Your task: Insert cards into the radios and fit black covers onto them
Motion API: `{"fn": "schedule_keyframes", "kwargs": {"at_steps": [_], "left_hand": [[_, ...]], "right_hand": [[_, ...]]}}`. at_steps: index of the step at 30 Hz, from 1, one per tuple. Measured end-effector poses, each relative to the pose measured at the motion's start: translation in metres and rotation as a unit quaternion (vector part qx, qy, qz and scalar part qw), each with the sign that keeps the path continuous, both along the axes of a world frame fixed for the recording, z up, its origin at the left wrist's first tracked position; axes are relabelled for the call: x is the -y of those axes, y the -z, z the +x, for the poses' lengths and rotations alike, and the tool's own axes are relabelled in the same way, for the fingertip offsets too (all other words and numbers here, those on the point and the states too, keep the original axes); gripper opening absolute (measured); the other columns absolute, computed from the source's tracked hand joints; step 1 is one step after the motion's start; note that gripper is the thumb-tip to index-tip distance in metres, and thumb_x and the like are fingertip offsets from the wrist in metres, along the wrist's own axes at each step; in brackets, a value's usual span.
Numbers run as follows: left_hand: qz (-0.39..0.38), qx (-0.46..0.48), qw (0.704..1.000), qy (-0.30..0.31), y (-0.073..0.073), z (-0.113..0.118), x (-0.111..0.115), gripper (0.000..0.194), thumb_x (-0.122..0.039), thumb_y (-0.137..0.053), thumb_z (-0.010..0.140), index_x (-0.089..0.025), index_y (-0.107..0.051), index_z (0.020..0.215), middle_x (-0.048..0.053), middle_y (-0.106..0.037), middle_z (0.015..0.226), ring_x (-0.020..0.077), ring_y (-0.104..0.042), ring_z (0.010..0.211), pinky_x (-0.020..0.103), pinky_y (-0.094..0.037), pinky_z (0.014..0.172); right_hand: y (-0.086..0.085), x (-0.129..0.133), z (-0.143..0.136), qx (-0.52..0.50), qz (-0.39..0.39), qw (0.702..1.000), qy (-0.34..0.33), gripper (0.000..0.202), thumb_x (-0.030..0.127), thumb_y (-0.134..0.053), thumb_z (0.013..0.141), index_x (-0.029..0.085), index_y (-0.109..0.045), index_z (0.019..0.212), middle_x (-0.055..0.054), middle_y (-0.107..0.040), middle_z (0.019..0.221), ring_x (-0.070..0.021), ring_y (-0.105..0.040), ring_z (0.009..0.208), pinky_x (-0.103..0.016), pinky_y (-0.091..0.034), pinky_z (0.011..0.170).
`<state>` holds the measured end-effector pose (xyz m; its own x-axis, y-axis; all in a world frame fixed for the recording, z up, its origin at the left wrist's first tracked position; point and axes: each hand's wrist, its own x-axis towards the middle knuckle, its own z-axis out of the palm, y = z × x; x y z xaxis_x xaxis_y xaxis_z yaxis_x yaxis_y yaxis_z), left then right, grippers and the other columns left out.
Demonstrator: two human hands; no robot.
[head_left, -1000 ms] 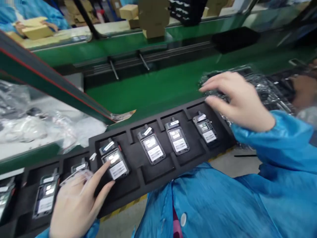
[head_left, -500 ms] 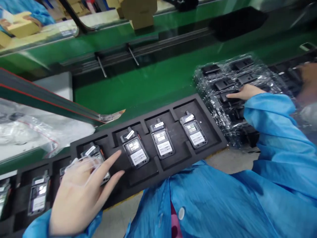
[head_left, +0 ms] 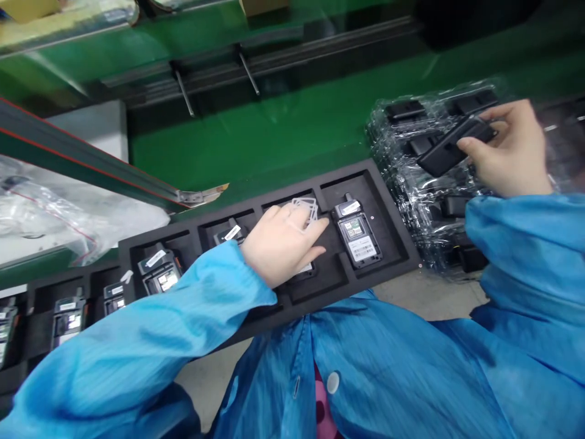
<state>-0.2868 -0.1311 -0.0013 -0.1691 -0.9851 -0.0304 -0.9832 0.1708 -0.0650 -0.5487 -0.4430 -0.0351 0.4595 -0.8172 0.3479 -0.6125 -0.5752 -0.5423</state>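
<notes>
My right hand (head_left: pixel 516 149) grips a flat black battery (head_left: pixel 450 146), tilted, above a clear plastic tray (head_left: pixel 404 183) of similar black batteries. Curled fingers of my left hand (head_left: pixel 283 241) hold thin, whitish see-through frames (head_left: pixel 305 213), while its thumb and index finger are apart. That hand is over a handset in the black foam tray (head_left: pixel 393 235) and hides most of it. Right of it, a handset (head_left: pixel 356 235) lies with its back compartment open, showing a white label. Further left, another handset (head_left: pixel 159 268) is partly covered by my left sleeve.
A second foam tray (head_left: pixel 41 292) with handsets adjoins on the left. A grey bar with red edges (head_left: pixel 91 155) slants beside a clear plastic bag (head_left: pixel 59 219). Behind the trays runs a green surface (head_left: pixel 274 134) with two metal rods (head_left: pixel 249 72) beyond it.
My right hand has lifted a black battery off the clear tray. My left hand has moved right along the foam tray, still with the see-through frames. The view has shifted slightly.
</notes>
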Motion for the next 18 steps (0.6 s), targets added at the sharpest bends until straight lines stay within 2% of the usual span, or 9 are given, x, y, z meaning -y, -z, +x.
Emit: {"fn": "schedule_keyframes", "kwargs": {"at_steps": [2,4,7,10,13,18], "left_hand": [[0.005,-0.015,1.000,-0.002,0.006,-0.002,0.016,0.046,-0.036,-0.051,0.099,-0.017,-0.056,0.140,0.017,-0.062,0.111,0.0330,-0.060,0.107,0.043,-0.047,0.084],[0.002,-0.028,1.000,-0.009,0.013,-0.003,0.026,0.045,-0.032,-0.047,0.100,-0.018,-0.054,0.142,0.017,-0.061,0.110,0.0326,-0.059,0.108,0.043,-0.046,0.084],[-0.006,-0.041,0.999,-0.026,0.022,-0.004,0.035,0.044,-0.025,-0.041,0.101,-0.022,-0.055,0.142,0.015,-0.061,0.109,0.0306,-0.059,0.104,0.042,-0.045,0.084],[-0.023,-0.044,0.998,-0.040,0.029,-0.005,0.037,0.045,-0.022,-0.040,0.100,-0.024,-0.056,0.142,0.014,-0.061,0.108,0.0298,-0.059,0.103,0.041,-0.044,0.083],[-0.032,-0.045,0.998,-0.041,0.032,-0.005,0.036,0.045,-0.019,-0.041,0.099,-0.024,-0.058,0.140,0.015,-0.061,0.108,0.0307,-0.058,0.105,0.041,-0.043,0.082],[-0.035,-0.061,0.997,-0.037,0.036,-0.004,0.036,0.047,-0.017,-0.042,0.097,-0.024,-0.057,0.141,0.016,-0.062,0.111,0.0310,-0.058,0.107,0.042,-0.043,0.083]], "right_hand": [[-0.019,-0.037,0.011,0.061,0.038,0.995,-0.075,0.048,0.038,-0.075,0.082,0.025,-0.054,0.122,-0.014,-0.065,0.104,-0.0183,-0.063,0.082,-0.032,-0.047,0.066],[-0.030,-0.074,0.025,0.082,0.112,0.972,-0.188,0.041,0.033,-0.073,0.083,0.024,-0.054,0.118,-0.012,-0.063,0.115,-0.0184,-0.066,0.093,-0.032,-0.052,0.076],[-0.029,-0.110,0.043,0.053,0.166,0.933,-0.315,0.034,0.030,-0.070,0.086,0.023,-0.054,0.116,-0.007,-0.063,0.113,-0.0206,-0.065,0.106,-0.035,-0.054,0.090],[-0.012,-0.121,0.054,-0.003,0.147,0.911,-0.384,0.033,0.033,-0.067,0.088,0.025,-0.057,0.118,-0.005,-0.064,0.115,-0.0218,-0.064,0.108,-0.038,-0.054,0.094],[0.002,-0.121,0.060,-0.035,0.147,0.897,-0.415,0.034,0.036,-0.065,0.089,0.024,-0.057,0.120,-0.005,-0.065,0.117,-0.0235,-0.064,0.109,-0.039,-0.053,0.095],[0.003,-0.119,0.063,-0.070,0.143,0.893,-0.421,0.035,0.038,-0.063,0.090,0.023,-0.059,0.121,-0.006,-0.067,0.117,-0.0238,-0.065,0.106,-0.039,-0.051,0.092]]}}
